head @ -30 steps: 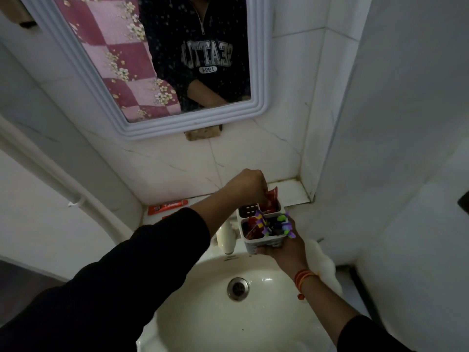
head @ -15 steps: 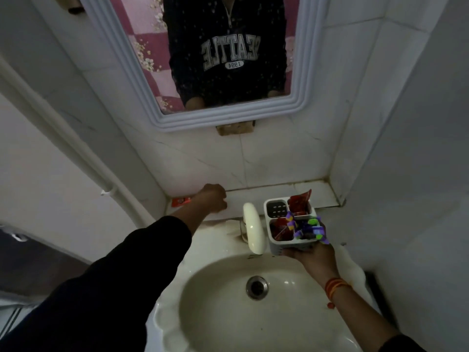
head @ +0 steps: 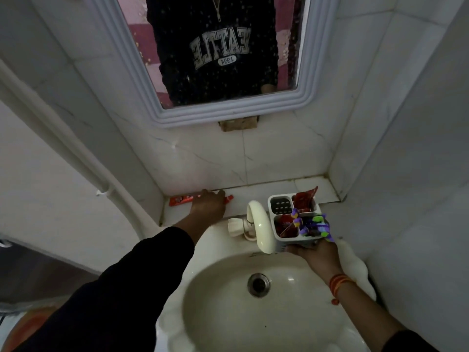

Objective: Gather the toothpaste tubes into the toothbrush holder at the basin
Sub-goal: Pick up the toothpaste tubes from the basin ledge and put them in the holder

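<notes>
red and lying flat on the white tiled ledge (head: 256,193) behind the basin, a toothpaste tube (head: 177,200) sits at the far left, its cap end poking out to the right of our left hand (head: 208,205). that hand rests palm down over the middle of the tube, fingers (head: 212,192) draped across it; we cannot tell whether they have closed on it. just right of the hand stands the cream curved plastic tap (head: 260,226), arching over the oval cream ceramic basin (head: 223,301) with its metal drain (head: 258,284). further right, our right hand (head: 317,255), a red and orange thread band (head: 338,283) at its wrist, grips the grey four-compartment plastic toothbrush holder (head: 280,205) from below, holding it above the basin rim beside the tap. red tubes (head: 303,199) stand in two compartments, and purple and green toothbrushes (head: 312,224) fill the near right one.
</notes>
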